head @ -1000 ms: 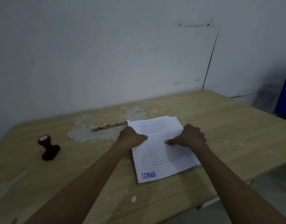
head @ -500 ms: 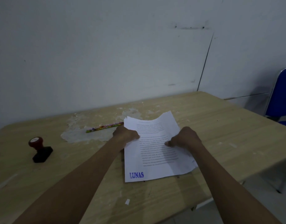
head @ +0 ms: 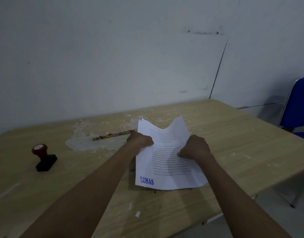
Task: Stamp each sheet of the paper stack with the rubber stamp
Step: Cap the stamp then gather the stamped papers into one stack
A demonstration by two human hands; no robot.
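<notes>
Paper handling, not stamping, is occupying both hands: the white stack of printed paper sheets [head: 166, 152] is being gripped at its two side edges and held partly off the pale wooden table [head: 233, 152], its far end bowing upward in a shallow trough while its near edge is hanging just above or on the tabletop. The left hand [head: 140, 140] is curling round the left edge with the thumb pressing on top, and the right hand [head: 195, 148] is clenching the right edge in the same way. The top sheet is already carrying a blue "LUNAS" stamp mark [head: 147, 180] in its near left corner, so the person is probably squaring the pile or getting ready to move to a sheet not yet stamped. The black-based rubber stamp with a red knob [head: 44, 157] is standing untouched well to the left, near a multicoloured pencil [head: 113, 134] lying beyond it. The next move is likely calling for the pile to be laid flat, the stamped sheet to be peeled away, and one hand to be freed for the stamp.

Compared with the earlier frames, the stack is lifting higher and curving more, whereas it was lying nearly flat a second ago; the stamp and pencil are keeping their places.
</notes>
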